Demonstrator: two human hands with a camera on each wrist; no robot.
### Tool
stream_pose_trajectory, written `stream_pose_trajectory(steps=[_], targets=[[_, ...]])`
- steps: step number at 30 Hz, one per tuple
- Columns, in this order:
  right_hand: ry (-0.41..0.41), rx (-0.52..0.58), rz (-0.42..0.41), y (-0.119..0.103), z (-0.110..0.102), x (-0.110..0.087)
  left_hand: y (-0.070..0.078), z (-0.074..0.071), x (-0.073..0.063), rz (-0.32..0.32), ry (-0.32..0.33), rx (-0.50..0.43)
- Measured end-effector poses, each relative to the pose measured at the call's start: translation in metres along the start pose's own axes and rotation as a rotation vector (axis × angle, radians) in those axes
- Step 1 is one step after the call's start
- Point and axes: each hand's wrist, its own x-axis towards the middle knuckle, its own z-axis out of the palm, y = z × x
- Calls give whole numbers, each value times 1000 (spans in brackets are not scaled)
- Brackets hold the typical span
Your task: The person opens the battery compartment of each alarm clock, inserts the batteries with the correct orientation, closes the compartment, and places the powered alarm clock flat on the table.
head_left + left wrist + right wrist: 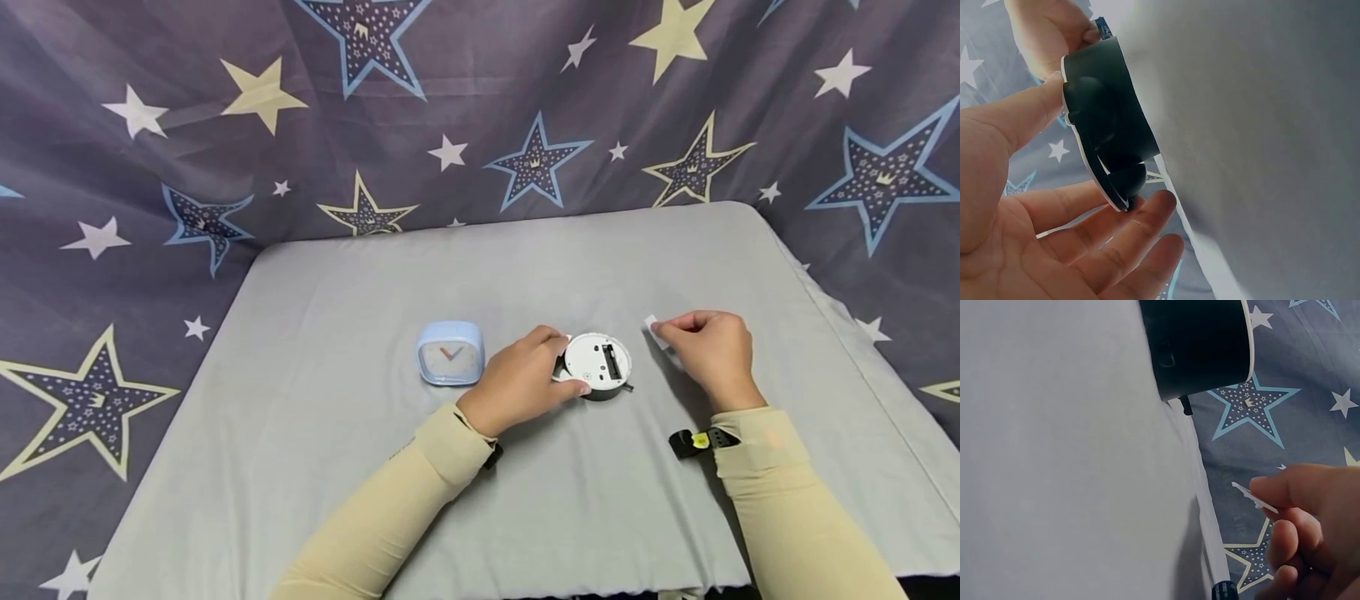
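A round alarm clock [592, 360] lies face down, with its white back up, a battery slot [611, 362] showing in it and dark sides. My left hand [521, 379] grips it from the left, thumb on the near rim and fingers at the far side; the left wrist view shows the thumb pressed to the rim [1065, 94]. To the right of the clock, my right hand [712, 350] pinches a small white battery cover [655, 332] between thumb and forefinger, apart from the clock. The right wrist view shows this thin cover [1254, 498] tilted.
A light blue square clock [451, 354] stands left of my left hand, its dial facing me. A small dark cylinder [1225, 590] shows low in the right wrist view. Grey cloth covers the table [337, 333]; a star-patterned curtain [480, 108] hangs behind it.
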Motion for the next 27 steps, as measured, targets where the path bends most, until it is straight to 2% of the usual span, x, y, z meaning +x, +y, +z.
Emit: stream_pose_trajectory(steps=[18, 27], targets=[[-25, -19, -17, 7, 6, 2, -2, -3, 1, 17, -1, 21], [-15, -72, -63, 8, 7, 3, -2, -3, 0, 5, -2, 22]])
